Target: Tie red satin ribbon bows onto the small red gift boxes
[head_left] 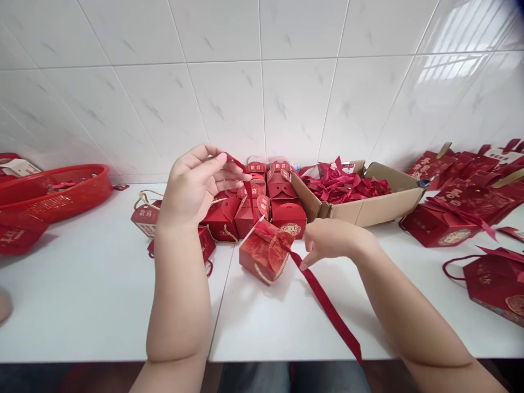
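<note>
A small red-orange gift box [262, 256] with a cream rope handle sits tilted on the white table, in front of my hands. A dark red ribbon [327, 303] is looped at its top. My left hand [196, 177] is raised and pinches one end of that ribbon between thumb and fingertips. On the other side, my right hand [329, 240] is closed on the ribbon close to the box, thumb pointing down. From there the tail runs loose across the table and over its front edge.
Rows of red boxes [289, 215] stand behind the gift box. A cardboard carton [362, 213] of red ribbons lies to their right. More red gift boxes [432, 224] crowd the right side. A red plastic basket [61, 199] is at the left, and a tiled wall [229, 103] backs the table.
</note>
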